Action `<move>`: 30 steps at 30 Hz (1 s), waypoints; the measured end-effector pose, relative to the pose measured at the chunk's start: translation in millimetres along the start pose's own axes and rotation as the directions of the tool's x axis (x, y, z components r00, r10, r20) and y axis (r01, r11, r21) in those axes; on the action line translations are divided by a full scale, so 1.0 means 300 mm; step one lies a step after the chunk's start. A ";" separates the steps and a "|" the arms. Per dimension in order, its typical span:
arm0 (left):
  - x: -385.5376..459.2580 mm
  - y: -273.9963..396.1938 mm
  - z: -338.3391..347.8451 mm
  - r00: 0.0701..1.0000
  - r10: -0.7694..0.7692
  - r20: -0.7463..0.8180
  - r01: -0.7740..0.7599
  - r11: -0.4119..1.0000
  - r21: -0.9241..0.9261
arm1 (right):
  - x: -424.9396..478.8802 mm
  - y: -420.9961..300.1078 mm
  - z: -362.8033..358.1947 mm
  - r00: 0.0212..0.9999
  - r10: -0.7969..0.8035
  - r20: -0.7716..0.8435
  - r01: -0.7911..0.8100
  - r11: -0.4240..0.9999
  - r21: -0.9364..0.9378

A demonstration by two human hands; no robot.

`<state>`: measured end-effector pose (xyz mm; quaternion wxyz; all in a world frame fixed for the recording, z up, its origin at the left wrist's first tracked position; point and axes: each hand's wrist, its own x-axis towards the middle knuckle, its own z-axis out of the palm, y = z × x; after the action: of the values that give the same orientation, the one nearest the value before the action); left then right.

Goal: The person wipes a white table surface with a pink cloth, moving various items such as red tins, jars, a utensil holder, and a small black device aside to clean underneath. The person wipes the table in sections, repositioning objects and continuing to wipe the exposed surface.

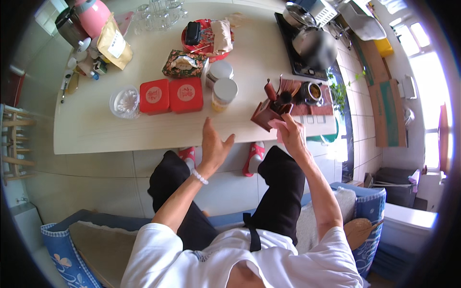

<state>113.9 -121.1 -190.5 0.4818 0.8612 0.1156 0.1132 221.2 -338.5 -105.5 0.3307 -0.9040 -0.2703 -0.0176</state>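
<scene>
My right hand (294, 135) grips a pink cloth (278, 126) against the near side of a wooden holder (264, 114). The holder leans, and a dark-bristled brush (283, 99) and other wooden-handled tools stand in it. Just behind lies a reddish-brown mat (317, 109) with a dark pot (310, 93) on it. My left hand (215, 144) is raised at the table's front edge, empty, with thumb and fingers apart. Beyond it stand a lidded jar (224, 94), a second jar (219, 72), two red square tins (155, 96) and a clear tub of cotton swabs (125, 102).
A floral tissue pack (184, 64) and a red tray (207, 30) lie farther back on the pale table (97, 135). An induction cooktop (299, 61) with metal pots is at the back right. A foil-like pouch (114, 43) and a pink kettle (93, 16) stand back left.
</scene>
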 end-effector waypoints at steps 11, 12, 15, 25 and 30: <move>-0.327 0.439 -0.188 0.811 0.243 0.531 0.103 0.835 -0.540 | -0.371 -0.334 -0.376 0.892 -0.284 0.351 0.203 0.947 0.249; -0.356 0.451 -0.183 0.837 0.166 0.522 0.108 0.884 -0.454 | -0.390 -0.349 -0.389 0.884 -0.324 0.337 0.253 0.937 0.239; -0.483 0.480 -0.183 0.895 0.113 0.431 0.129 0.860 -0.494 | -0.466 -0.379 -0.421 0.893 -0.300 0.334 0.162 0.909 0.383; -0.606 0.660 -0.229 0.995 0.066 -0.070 -0.089 0.908 -0.410 | -0.636 -0.555 -0.352 0.929 -0.038 -0.369 0.283 0.717 0.637; -0.630 0.707 -0.208 0.925 0.193 -0.328 -0.258 0.952 -0.167 | -0.581 -0.704 -0.195 0.842 -0.195 -0.503 0.375 0.882 0.286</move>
<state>-65.3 -237.1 7.0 0.5285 0.7858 0.0765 0.3121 -24.4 -323.1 27.7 0.5443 -0.7423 -0.3163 -0.2296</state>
